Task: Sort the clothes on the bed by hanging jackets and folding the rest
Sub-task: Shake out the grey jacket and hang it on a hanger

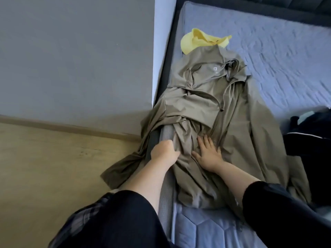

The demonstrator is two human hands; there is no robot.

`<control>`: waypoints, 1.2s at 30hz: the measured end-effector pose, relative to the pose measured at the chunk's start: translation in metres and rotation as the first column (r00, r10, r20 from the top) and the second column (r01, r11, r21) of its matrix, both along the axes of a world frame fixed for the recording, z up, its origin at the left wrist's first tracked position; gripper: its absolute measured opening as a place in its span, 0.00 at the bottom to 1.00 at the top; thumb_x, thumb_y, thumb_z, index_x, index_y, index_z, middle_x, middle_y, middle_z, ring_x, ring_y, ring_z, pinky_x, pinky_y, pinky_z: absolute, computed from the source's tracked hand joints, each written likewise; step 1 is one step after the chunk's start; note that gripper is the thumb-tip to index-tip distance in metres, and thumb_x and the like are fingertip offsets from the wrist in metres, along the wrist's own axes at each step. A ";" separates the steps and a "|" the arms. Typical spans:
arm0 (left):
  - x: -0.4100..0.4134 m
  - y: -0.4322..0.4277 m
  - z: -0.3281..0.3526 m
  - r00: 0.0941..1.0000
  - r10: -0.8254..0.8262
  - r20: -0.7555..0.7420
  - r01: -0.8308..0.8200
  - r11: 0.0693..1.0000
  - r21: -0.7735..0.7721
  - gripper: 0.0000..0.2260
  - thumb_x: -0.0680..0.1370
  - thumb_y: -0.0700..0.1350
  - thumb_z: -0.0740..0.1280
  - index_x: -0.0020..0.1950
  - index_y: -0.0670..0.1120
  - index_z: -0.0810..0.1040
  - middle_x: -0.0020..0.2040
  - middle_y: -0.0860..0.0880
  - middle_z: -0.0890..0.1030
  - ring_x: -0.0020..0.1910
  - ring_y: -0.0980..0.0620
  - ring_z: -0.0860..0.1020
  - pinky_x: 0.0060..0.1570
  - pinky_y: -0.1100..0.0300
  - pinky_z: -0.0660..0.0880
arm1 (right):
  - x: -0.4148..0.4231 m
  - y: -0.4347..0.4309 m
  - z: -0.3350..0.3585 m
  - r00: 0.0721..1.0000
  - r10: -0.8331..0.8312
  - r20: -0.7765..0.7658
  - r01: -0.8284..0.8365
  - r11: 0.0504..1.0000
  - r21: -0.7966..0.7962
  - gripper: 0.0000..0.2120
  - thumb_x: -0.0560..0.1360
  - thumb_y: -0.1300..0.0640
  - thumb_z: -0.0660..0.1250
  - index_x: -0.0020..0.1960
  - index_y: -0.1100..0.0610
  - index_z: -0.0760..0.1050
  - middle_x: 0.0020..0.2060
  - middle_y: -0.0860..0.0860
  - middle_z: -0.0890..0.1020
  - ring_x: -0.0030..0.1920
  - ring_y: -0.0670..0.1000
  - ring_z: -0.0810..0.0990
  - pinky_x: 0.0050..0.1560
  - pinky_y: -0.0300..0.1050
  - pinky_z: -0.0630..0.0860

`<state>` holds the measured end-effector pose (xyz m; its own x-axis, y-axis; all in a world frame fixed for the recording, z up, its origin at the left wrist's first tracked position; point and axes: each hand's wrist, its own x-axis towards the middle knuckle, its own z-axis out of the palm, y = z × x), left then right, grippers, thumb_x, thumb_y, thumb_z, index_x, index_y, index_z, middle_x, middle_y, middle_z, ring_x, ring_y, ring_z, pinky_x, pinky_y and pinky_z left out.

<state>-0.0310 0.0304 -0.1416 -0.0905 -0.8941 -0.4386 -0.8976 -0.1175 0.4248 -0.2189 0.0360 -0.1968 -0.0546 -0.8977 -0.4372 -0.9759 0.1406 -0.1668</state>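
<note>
Seemingly collar-far, the olive jacket runs lengthwise along the bed edge.

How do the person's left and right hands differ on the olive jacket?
The left hand is curled, gripping a fold of the olive jacket at the mattress edge; the right hand lies flat with spread fingers, pressing the cloth further in. Both touch the same jacket.

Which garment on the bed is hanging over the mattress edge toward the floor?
The olive-green zip garment: its side drapes off the mattress edge, where the left hand grips it. Neither the yellow garment nor the dark clothes cross that edge.
</note>
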 end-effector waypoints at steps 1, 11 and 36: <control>-0.002 0.002 -0.004 1.000 -0.009 -0.002 0.009 0.999 0.031 0.13 0.78 0.54 0.63 0.42 0.46 0.69 0.44 0.48 0.74 0.40 0.47 0.73 0.36 0.56 0.67 | 0.001 -0.003 -0.002 1.000 0.000 -0.016 0.000 1.000 0.009 0.35 0.79 0.37 0.52 0.78 0.48 0.39 0.77 0.51 0.39 0.77 0.52 0.39 0.72 0.63 0.43; -0.020 0.033 -0.027 0.786 0.508 -0.352 -0.541 0.841 0.005 0.17 0.81 0.51 0.59 0.36 0.44 0.66 0.34 0.54 0.69 0.35 0.52 0.71 0.29 0.60 0.58 | 0.002 -0.019 -0.011 0.997 -0.029 -0.077 0.030 1.000 0.006 0.37 0.77 0.34 0.49 0.77 0.47 0.37 0.77 0.50 0.38 0.77 0.51 0.38 0.73 0.62 0.41; 0.017 0.126 0.051 0.154 0.888 -0.432 -0.187 0.456 0.870 0.18 0.71 0.31 0.50 0.22 0.44 0.63 0.19 0.51 0.59 0.14 0.57 0.59 0.13 0.67 0.51 | -0.018 0.182 0.054 0.978 0.030 -0.205 -0.104 0.927 -0.361 0.25 0.73 0.51 0.64 0.67 0.57 0.66 0.60 0.54 0.72 0.59 0.58 0.71 0.56 0.51 0.69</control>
